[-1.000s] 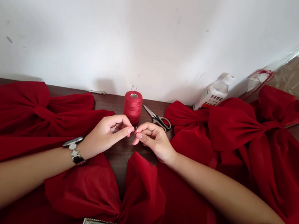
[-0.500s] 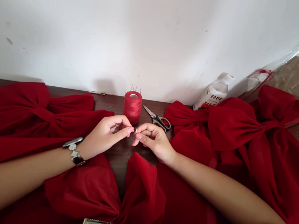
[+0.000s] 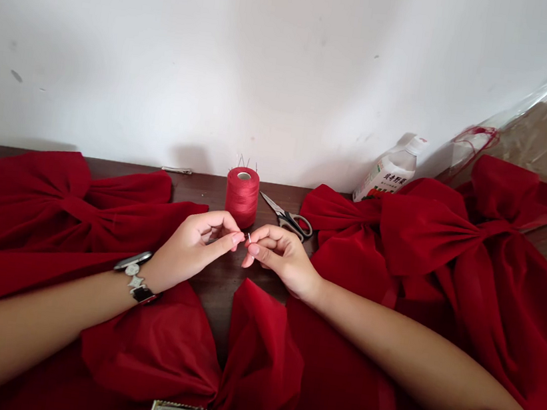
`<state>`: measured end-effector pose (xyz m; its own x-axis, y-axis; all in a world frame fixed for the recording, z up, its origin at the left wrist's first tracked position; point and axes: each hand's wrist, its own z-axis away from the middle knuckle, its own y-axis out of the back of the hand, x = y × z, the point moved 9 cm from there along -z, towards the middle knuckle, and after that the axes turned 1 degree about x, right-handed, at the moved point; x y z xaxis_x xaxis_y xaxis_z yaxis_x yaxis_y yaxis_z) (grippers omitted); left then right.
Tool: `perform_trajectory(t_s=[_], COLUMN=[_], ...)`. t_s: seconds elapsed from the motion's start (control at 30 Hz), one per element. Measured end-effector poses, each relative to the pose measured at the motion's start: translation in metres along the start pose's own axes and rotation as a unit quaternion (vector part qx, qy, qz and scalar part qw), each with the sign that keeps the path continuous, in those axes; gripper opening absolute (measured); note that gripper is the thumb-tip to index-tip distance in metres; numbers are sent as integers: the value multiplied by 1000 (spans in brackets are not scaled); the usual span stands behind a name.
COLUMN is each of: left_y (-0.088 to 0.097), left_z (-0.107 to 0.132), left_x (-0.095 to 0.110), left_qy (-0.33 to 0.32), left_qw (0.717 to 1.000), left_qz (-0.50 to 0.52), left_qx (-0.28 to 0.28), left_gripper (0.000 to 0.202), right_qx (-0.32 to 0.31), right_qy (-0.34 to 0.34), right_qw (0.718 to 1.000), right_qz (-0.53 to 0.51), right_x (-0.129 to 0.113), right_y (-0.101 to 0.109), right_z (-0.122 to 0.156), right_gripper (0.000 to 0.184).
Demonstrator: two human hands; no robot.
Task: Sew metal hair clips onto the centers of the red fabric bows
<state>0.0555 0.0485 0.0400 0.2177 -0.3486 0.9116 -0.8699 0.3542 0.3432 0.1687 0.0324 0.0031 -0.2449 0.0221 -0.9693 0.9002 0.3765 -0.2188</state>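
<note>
Barely anything has shifted since the earlier frame: the right hand (image 3: 282, 258) still pinches a short steel needle (image 3: 250, 237) upright between thumb and forefinger, its tip just beside the left hand (image 3: 192, 248), whose fingers curl closed; whether they hold a thread is too fine to tell. Both hands hover over the dark wood tabletop (image 3: 216, 278), near a spool of red thread (image 3: 242, 195), steel scissors with dark handles (image 3: 289, 222) and a large red fabric bow (image 3: 253, 357).

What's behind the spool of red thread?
Thin pins stick up behind the top of the red thread spool, with the white wall beyond them. The spool hides whatever holds the pins, so I can't tell what they're stuck in.
</note>
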Motion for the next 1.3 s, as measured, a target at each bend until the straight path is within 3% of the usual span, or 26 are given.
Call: perform_trajectory(t_s=[1.3], left_y=[-1], left_z=[1], left_x=[1], left_qy=[-5], left_qw=[1000], left_qz=[-7], left_qx=[0], left_gripper=[20], right_qx=[-11], right_qy=[-4], right_qw=[1000], right_qz=[5], right_x=[2], right_y=[-1], right_z=[0], right_gripper=[30])
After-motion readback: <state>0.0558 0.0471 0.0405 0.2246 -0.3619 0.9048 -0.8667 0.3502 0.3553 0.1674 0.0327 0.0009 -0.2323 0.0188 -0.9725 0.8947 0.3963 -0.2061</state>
